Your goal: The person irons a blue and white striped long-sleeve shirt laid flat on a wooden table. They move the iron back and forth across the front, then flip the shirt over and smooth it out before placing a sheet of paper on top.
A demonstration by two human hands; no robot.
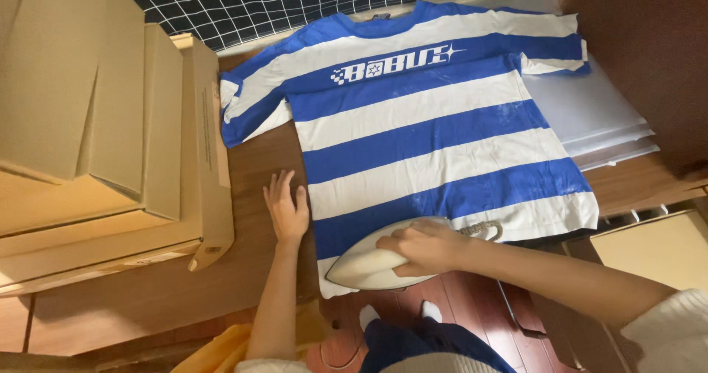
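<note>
Blue-and-white striped t-shirt (428, 130) spread flat, front up, on the wooden table (251, 166), collar at the far end, hem hanging at the near edge. Right hand (424, 246) wrapped around the top of a cream-coloured iron (361, 266), parked on the near hem. Left hand (286, 207) open, fingers spread, flat on the table, touching the shirt's left edge. Cardboard boxes (96, 144) stacked off to the left. White sheets (605, 115) under the right sleeve.
</note>
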